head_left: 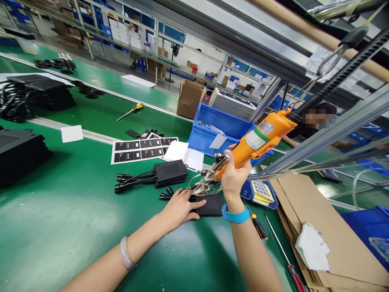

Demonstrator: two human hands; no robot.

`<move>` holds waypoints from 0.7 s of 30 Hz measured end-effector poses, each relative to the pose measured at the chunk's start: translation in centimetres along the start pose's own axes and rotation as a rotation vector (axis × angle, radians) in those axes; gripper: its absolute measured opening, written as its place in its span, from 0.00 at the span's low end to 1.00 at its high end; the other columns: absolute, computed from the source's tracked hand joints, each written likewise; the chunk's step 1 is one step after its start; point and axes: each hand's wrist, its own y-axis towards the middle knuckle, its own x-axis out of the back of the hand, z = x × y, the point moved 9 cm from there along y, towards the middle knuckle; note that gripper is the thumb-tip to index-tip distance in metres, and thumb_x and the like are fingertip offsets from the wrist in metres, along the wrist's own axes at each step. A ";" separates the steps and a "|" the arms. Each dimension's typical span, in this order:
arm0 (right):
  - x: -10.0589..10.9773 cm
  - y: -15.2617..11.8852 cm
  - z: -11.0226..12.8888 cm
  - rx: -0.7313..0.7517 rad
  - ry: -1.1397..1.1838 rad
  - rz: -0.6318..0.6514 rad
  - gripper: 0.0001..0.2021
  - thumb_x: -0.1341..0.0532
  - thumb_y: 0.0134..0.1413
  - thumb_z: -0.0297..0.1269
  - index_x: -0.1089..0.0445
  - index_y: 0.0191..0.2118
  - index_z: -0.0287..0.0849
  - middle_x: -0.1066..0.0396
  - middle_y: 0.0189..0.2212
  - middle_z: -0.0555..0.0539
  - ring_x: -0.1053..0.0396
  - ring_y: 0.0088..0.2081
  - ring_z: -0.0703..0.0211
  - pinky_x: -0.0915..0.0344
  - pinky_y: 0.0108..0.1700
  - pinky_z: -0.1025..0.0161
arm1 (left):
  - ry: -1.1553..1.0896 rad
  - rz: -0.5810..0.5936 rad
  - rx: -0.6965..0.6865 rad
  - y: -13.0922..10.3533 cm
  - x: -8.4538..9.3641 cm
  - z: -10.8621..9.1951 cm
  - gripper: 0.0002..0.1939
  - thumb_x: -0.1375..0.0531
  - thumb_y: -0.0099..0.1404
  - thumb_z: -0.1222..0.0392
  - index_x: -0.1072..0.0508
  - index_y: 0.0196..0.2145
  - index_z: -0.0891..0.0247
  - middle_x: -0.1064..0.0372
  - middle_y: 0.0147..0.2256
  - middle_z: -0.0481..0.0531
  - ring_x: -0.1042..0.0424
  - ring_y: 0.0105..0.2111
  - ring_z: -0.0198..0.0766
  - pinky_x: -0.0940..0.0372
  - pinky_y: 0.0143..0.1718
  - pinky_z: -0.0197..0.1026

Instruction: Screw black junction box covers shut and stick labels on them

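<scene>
My right hand (235,174) is wrapped round the orange power screwdriver (255,142), which hangs from above and tilts down to the left. Its metal lower end (209,178) is over a flat black box (212,205) on the green bench. Spread fingers of my left hand (184,207) rest on the left part of that box, beside its short black connectors (165,196). Behind and to the left lies a stack of similar black boxes (170,173) with cables. The exact contact of the tool tip is hidden by fittings and tubing.
Blue bins (209,140) stand behind the tool. Printed label sheets (141,150) lie behind the stack. At right are cardboard sheets (328,227), a red-handled screwdriver (294,275) and a black-and-yellow one (259,227). Large black units (21,154) sit left. A person (316,121) is behind the frame.
</scene>
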 end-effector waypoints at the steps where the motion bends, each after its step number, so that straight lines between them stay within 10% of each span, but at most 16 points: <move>1: -0.2 0.0 0.1 0.000 -0.023 -0.001 0.11 0.36 0.50 0.40 0.35 0.38 0.44 0.37 0.19 0.57 0.37 0.15 0.64 0.36 0.17 0.65 | -0.001 -0.003 -0.001 0.0 0.0 0.0 0.29 0.34 0.62 0.47 0.32 0.60 0.44 0.34 0.58 0.62 0.37 0.60 0.59 0.41 0.59 0.63; 14: -0.6 -1.2 0.5 0.028 -0.075 -0.005 0.10 0.38 0.46 0.35 0.35 0.37 0.42 0.36 0.18 0.57 0.39 0.14 0.65 0.38 0.17 0.65 | -0.043 -0.034 0.006 0.1 -0.1 0.2 0.29 0.32 0.61 0.48 0.30 0.59 0.45 0.34 0.57 0.62 0.34 0.56 0.61 0.37 0.56 0.63; 21: 1.9 0.0 5.3 0.150 -0.149 -0.078 0.12 0.36 0.50 0.36 0.30 0.41 0.40 0.34 0.19 0.54 0.35 0.19 0.63 0.32 0.24 0.63 | -0.053 -0.046 -0.006 -0.3 0.3 -0.1 0.29 0.34 0.63 0.48 0.32 0.61 0.47 0.35 0.55 0.64 0.35 0.57 0.63 0.36 0.54 0.65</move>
